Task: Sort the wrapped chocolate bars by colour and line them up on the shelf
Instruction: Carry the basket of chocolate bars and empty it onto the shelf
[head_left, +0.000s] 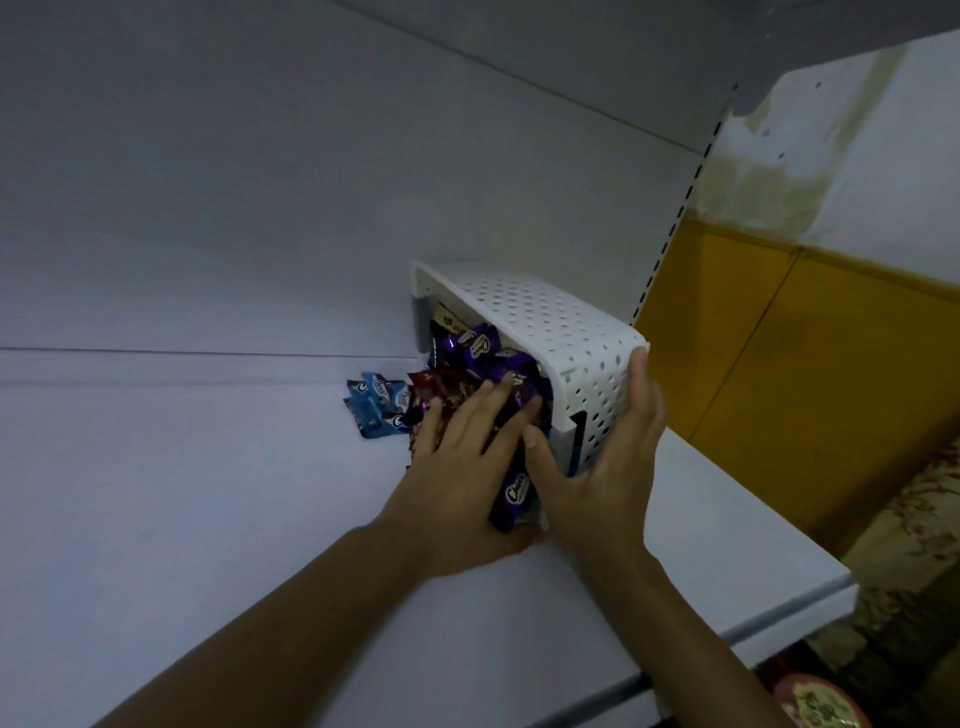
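White shelf w/ grey front edge. On it, near-centre, left hand lies flat, fingers straight & spread, on a pile of purple bars & brown bars spilling from a white perforated basket tipped on its side. Just right, right hand grips basket's near end, thumb at rim. Farther left, blue bars lie beside pile, near back panel.

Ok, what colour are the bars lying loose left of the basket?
Light blue wrappers, seen in the head view.
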